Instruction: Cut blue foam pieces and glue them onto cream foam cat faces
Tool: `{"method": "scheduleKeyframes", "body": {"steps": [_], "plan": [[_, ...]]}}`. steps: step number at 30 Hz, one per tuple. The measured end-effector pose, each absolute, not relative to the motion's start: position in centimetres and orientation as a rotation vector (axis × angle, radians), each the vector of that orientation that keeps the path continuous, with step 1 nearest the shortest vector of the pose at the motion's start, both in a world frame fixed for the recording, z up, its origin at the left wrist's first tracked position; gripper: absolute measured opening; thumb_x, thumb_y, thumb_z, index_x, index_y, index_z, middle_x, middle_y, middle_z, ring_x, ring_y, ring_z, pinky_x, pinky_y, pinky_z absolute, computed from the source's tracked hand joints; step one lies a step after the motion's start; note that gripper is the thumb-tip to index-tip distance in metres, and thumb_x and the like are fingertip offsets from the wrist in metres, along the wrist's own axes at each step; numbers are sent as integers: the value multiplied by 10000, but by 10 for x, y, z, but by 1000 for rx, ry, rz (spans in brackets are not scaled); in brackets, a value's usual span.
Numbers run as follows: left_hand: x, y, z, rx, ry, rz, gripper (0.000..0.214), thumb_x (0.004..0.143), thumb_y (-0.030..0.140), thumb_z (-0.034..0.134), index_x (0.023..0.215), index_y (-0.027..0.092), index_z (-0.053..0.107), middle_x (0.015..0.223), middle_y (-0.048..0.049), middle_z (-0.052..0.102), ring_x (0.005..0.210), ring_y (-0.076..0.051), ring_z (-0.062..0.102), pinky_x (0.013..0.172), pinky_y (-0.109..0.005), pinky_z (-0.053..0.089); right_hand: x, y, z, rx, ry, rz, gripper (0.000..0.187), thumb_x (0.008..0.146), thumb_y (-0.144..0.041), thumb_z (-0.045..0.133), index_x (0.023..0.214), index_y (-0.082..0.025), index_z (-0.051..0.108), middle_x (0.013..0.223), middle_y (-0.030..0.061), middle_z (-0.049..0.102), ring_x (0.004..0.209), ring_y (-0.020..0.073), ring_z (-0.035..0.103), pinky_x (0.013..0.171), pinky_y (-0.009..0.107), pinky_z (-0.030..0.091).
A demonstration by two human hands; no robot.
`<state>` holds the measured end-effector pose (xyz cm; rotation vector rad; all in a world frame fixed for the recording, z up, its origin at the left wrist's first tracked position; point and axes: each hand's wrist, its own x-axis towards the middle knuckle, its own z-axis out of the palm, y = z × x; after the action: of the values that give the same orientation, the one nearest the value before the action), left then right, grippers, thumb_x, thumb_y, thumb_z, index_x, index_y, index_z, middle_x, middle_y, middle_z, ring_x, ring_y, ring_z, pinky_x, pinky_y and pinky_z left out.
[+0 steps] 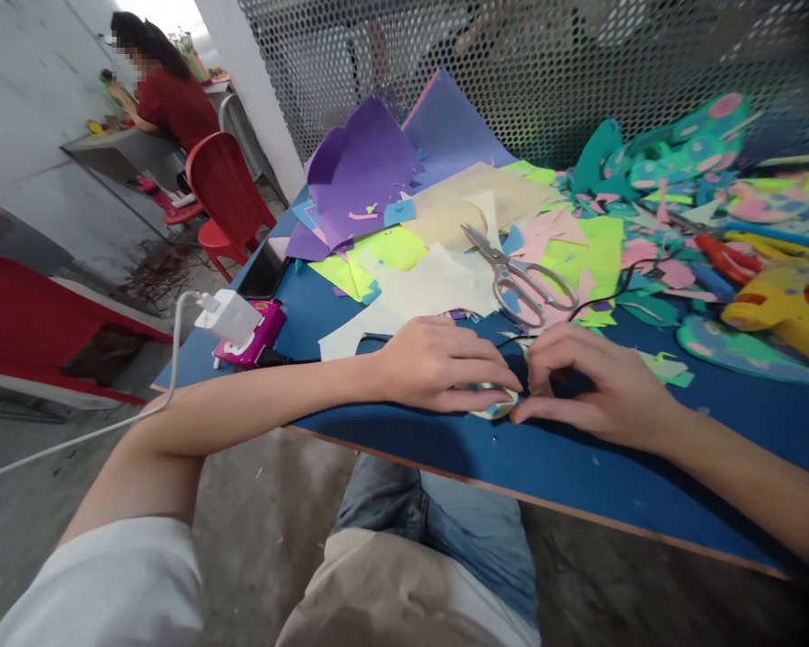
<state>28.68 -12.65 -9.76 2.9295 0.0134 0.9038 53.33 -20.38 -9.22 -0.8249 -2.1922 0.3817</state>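
Note:
Near the front edge of the blue table, my left hand (455, 368) curls palm down over a small cream craft piece (495, 411) with a bit of blue on it. Most of that piece is hidden under the fingers. From the other side my right hand (600, 386) pinches at its right edge, thumb low and forefinger bent. Just beyond my hands, metal scissors (529, 283) lie with blades slightly apart on cream and pink felt-like scraps. A black cord (603, 296) runs behind my fingers.
A yellow glue gun (775, 310) lies at right among coloured scraps. Purple sheets (360, 171) lean by the mesh panel (512, 99). At left stand a pink power strip (270, 337) with a white charger (233, 319), and a phone (262, 272). A person (175, 99) sits beyond, by red chairs (226, 184).

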Motion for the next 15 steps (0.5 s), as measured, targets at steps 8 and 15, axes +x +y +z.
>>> {"method": "scheduleKeyframes", "body": {"steps": [8,15], "plan": [[288,-128,-98,3031,-37,874,307,1041,463,529,1135,309,776,1055,3,818,811,-89,722,658,-300,403,528,-200,-87,-874,-2148,455,340,810,-451,860,848,-231,603,835,4,642,627,121,586,544,262,477],[288,-129,-96,3092,-7,813,331,1046,495,505,1140,318,768,1036,8,819,804,-84,720,652,-290,400,529,-199,-90,-899,-2135,498,325,823,-442,847,850,-225,607,815,8,643,607,119,587,524,255,477]]}}
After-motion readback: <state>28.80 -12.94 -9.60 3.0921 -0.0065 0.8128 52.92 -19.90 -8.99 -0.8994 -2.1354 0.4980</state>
